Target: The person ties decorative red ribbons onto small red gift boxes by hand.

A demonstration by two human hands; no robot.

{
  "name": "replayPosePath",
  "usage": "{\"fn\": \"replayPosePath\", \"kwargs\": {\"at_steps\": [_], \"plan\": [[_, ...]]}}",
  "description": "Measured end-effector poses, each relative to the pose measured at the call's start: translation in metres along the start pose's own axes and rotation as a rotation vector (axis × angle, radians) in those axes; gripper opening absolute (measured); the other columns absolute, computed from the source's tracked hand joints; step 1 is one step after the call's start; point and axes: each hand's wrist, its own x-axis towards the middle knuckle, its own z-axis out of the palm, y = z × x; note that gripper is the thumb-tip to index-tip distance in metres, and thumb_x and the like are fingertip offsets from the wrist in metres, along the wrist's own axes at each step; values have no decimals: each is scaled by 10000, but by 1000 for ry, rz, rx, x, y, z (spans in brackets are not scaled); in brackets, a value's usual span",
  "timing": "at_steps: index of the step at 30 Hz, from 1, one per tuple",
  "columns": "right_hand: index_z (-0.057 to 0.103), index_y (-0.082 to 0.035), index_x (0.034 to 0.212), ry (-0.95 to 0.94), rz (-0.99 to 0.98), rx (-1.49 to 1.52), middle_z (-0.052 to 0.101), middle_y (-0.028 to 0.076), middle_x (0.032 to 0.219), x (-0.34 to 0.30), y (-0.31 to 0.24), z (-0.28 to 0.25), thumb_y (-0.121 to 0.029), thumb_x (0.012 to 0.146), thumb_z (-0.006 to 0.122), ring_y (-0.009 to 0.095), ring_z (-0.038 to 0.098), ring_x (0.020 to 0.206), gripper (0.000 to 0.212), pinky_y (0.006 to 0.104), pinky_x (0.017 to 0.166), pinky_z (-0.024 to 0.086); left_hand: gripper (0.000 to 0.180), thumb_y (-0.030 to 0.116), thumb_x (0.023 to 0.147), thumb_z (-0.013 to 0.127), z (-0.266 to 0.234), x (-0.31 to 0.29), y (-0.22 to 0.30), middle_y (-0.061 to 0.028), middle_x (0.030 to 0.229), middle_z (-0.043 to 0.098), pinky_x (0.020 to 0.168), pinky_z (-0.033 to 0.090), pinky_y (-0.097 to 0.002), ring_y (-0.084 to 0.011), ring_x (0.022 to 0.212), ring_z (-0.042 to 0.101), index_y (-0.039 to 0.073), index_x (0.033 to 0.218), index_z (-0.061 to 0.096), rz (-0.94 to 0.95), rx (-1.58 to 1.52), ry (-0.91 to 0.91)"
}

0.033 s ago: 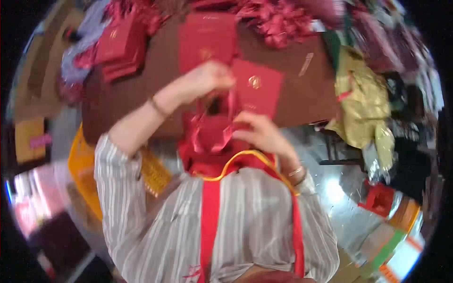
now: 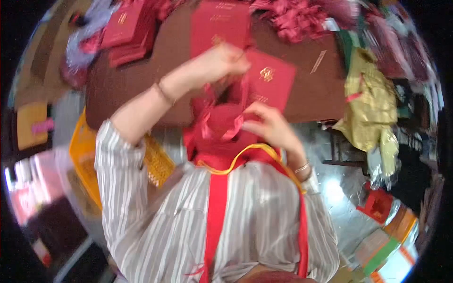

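Note:
My left hand (image 2: 226, 61), raised over the near edge of the table, is closed on a shiny pink-red ribbon (image 2: 244, 92) that hangs down from its fingertips. Lower and to the right, my right hand (image 2: 270, 123) has its fingers bent around a curled part of the same ribbon; motion smears the exact grip. Dark red material lies behind the ribbon, its shape hard to make out. Beyond my hands are two flat red pieces with gold emblems: a tilted one (image 2: 273, 78) by my right hand and an upright one (image 2: 219, 26) partly covered by my left hand.
The brown table (image 2: 165, 52) carries a stack of red gold-printed pieces (image 2: 126, 28) at left and a heap of red ribbons (image 2: 302, 21) at the back. A gold plastic bag (image 2: 373, 99) hangs at right. Left below stands a yellow crate (image 2: 85, 155); a red apron (image 2: 217, 221) covers my front.
The table and its contents sit slightly higher and further right in the picture. Both hands have shifted that way too, still at the ribbon.

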Motion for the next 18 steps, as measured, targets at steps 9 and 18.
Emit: {"fn": "replayPosePath", "kwargs": {"at_steps": [9,18], "plan": [[554,-30,934,-117,341,249,565,-31,831,14,11,1,-34,788,650,45,521,745,175,205,659,445,204,220,861,545,9,48,8,12,676,566,532,359,-216,-63,629,488,46,786,621,135,-395,321],[545,-33,934,184,286,637,597,8,885,-3,30,-4,-25,797,627,71,554,791,160,219,681,460,352,355,906,471,-16,21,-18,-11,813,606,634,426,-233,-97,733,551,33,981,592,178,-170,249]]}}
